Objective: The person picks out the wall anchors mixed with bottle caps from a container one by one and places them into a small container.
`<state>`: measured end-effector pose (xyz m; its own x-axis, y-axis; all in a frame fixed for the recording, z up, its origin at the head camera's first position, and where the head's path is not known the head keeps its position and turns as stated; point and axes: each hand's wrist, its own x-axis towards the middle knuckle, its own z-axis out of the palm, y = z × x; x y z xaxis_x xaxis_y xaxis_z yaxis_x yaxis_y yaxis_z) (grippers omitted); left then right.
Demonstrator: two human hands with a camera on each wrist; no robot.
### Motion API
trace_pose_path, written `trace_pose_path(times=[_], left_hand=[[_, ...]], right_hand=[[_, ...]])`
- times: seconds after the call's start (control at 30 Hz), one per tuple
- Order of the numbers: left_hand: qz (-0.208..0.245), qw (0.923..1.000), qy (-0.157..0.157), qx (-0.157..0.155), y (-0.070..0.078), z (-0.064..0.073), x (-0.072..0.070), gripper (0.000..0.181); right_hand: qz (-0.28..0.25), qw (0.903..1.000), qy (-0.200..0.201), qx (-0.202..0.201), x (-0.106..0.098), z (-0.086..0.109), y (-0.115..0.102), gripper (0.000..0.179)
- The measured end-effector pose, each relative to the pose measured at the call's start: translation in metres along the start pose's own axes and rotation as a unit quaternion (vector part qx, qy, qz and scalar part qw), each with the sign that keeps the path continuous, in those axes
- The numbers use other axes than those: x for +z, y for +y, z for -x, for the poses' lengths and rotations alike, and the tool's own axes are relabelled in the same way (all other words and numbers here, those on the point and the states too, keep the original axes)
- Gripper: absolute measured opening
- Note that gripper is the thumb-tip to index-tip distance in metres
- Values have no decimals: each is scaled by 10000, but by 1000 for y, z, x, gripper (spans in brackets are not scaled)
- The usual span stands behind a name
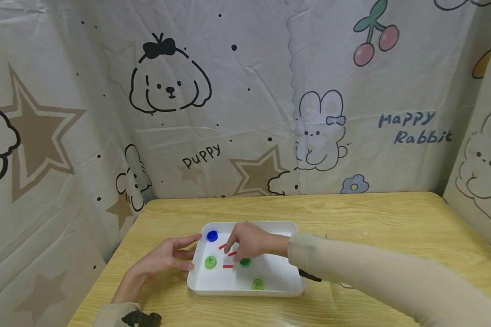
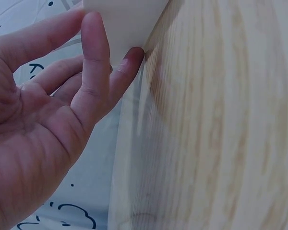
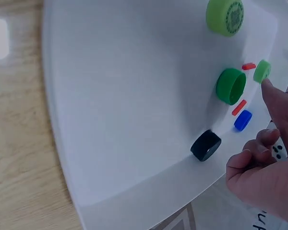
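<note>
A white tray lies on the table. My left hand touches its left side with extended fingers; in the left wrist view the fingertips rest against the tray's outer wall. Over the tray's middle, my right hand points thumb and forefinger downward around a red strip; whether they pinch it is unclear. Another red strip lies nearer me, and a third farther back. A dark green bottle cap stands beside them. Light green caps and a blue cap lie around.
A black cap sits near the tray's far wall, hidden by my right hand in the head view. Another light green cap lies by the near wall. The wooden table is backed by a printed curtain.
</note>
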<state>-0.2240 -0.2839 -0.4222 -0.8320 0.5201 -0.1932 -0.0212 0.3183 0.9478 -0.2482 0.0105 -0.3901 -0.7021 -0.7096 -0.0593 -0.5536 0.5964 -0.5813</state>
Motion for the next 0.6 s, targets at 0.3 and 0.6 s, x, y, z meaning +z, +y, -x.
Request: trace_pose_path(times=[0.3,0.6], left_hand=[[19,10000,0,-48,-1,-1,1,84],[-59,10000,22,12,0,-1,0,84]], right_hand=[[16,9990,160,426,-5,-5,17,20],[129,9976,123,670,-2,-11,20,19]])
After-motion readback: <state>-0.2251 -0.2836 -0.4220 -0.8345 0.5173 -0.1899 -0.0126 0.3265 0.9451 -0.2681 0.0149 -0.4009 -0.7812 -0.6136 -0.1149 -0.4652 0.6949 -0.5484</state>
